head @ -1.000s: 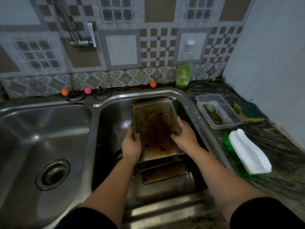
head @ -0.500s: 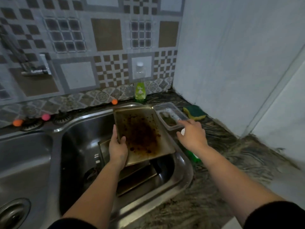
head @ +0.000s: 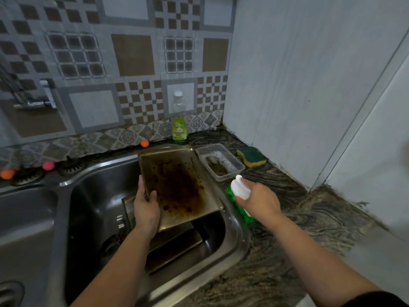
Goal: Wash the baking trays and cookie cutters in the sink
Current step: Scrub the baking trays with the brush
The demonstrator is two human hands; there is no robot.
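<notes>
A metal baking tray (head: 177,185) with dark burnt stains stands tilted over the right sink basin (head: 93,207). My left hand (head: 146,209) grips its left edge, thumb on the inner face. Two more trays (head: 177,242) lie in the basin below it. On the counter right of the sink, my right hand (head: 259,199) grips the white handle of a scrub brush (head: 240,189) with green bristles. No cookie cutters can be made out.
A green dish soap bottle (head: 178,127) stands against the tiled wall. A clear plastic tub (head: 221,161) with suds and a green-yellow sponge (head: 252,156) sit on the dark marble counter (head: 298,218). The tap (head: 33,100) is at the far left.
My right hand let go of the tray, reached to the counter and took hold of the brush. The left hand now holds the tray alone. The view swung right.
</notes>
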